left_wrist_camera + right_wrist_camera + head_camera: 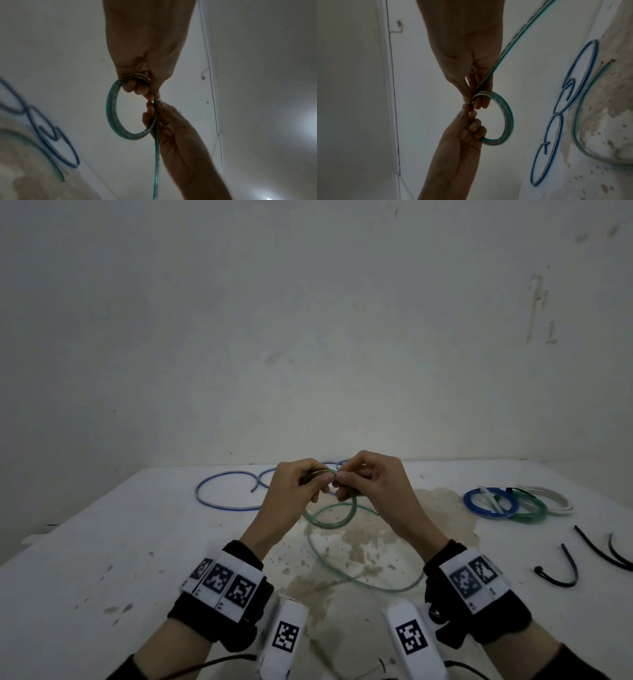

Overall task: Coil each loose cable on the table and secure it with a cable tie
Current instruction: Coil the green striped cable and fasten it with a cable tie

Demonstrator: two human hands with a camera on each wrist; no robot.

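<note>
A small green cable coil (343, 517) of several turns hangs between my raised hands above the table (102, 542). My left hand (310, 484) grips the coil's top with curled fingers; the left wrist view shows the coil (111, 108) running under those fingers (137, 88). My right hand (346, 481) pinches the cable right beside it, seen in the right wrist view as fingers (479, 102) on the strand. The green cable's loose tail (359, 573) lies in a wide loop on the table below. A loose blue cable (222, 491) lies at the far left.
Three tied coils sit at the right: blue (486, 503), green (525, 508), white (553, 498). Black cable ties (563, 570) lie near the right edge, with more of them (599, 553) beside. A brown stain (359, 546) covers the table's middle. A wall stands behind.
</note>
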